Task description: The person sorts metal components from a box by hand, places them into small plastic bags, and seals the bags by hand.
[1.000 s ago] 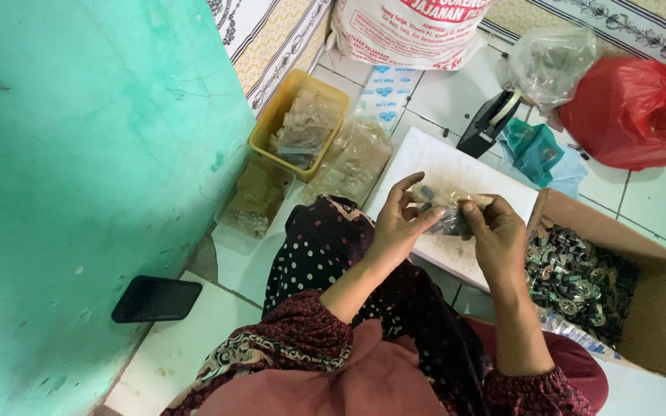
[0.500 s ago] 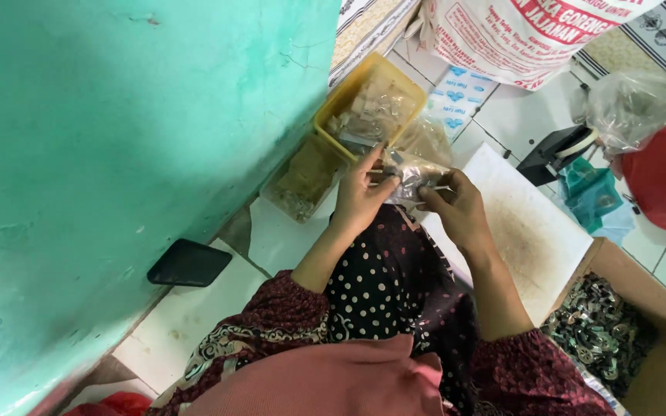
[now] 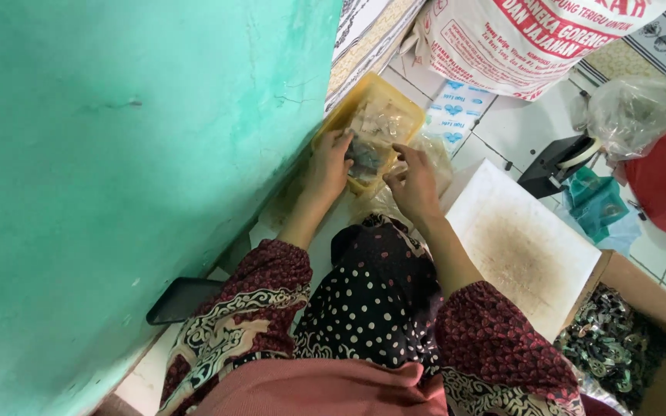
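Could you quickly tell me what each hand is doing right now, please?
Left hand: fingers closed on a small clear packet over the yellow tub.
Right hand: fingers pinching the same packet.

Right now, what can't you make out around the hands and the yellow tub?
- Head view: the small clear packet between left hand and right hand; contents too small, fingers cover its edges.
- Yellow tub: near wall hidden behind the hands.
- Cardboard box: cut off by the right edge.
- Black phone: partly hidden by the left sleeve.
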